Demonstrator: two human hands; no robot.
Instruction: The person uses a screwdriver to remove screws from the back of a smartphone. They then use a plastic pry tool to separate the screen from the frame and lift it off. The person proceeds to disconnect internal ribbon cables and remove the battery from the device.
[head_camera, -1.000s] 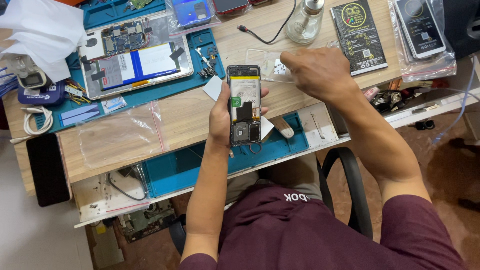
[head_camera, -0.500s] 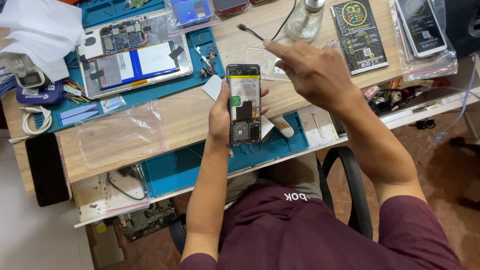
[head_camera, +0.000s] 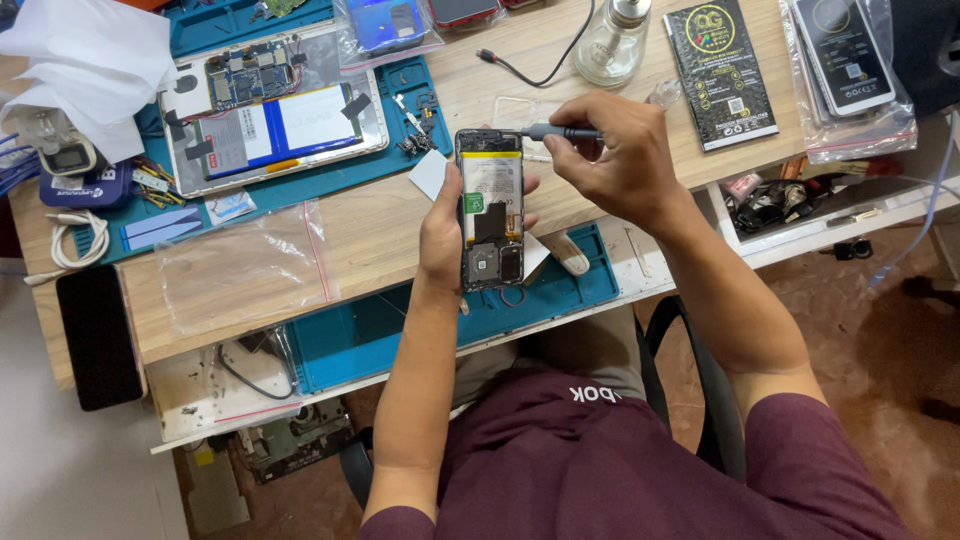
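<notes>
The left hand (head_camera: 443, 228) grips an opened phone (head_camera: 490, 208) while the right hand (head_camera: 612, 155) pinches a screwdriver (head_camera: 555, 131) at its top.

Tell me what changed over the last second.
The right hand picked a thin tool up off the bench, lifted it, then brought its tip down to the top edge of the opened phone. The left hand kept holding the phone upright in the same spot; the bench items did not move.

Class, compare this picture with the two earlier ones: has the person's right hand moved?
Yes. The right hand has come back from near the glass bottle toward the opened phone, and now holds a slim tool at the phone's top edge.
</notes>
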